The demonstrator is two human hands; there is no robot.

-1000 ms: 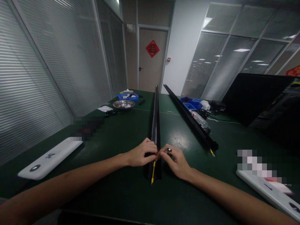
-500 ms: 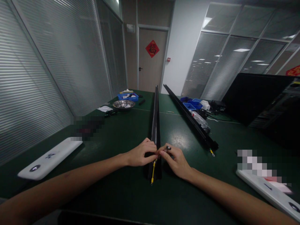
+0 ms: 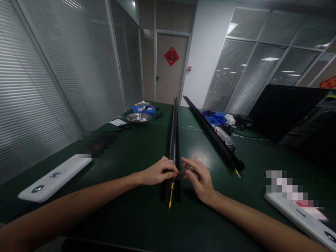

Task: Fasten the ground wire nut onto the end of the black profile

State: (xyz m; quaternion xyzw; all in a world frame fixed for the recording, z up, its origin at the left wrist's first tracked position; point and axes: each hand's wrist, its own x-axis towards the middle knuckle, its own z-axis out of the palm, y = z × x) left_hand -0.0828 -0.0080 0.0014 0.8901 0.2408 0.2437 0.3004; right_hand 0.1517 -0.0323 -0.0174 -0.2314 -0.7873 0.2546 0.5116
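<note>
A long black rail (image 3: 173, 140) runs away from me along the table, with a short yellow cable (image 3: 171, 197) with a ring terminal at its near end. My left hand (image 3: 158, 171) lies over the rail there, thumb and forefinger brought together just above the cable's upper end; whatever is between those fingertips is hidden. On the right side of the rail, my right hand (image 3: 201, 178) holds a small metal wrench (image 3: 189, 168) loosely between thumb and fingers. The wrench's far tip reaches the fingertips of my left hand.
A second black rail (image 3: 214, 133) with a yellow cable lies to the right. Blue bins (image 3: 212, 120), a plastic bottle (image 3: 224, 137) and a large black case (image 3: 288, 113) are beyond it. A metal bowl (image 3: 139, 118) and blue basket (image 3: 144, 109) stand back left. White devices (image 3: 56, 178) flank me.
My right hand has loosened its fingers and moved slightly right, away from the left hand, showing more of the wrench. My left hand stays in place on the rail.
</note>
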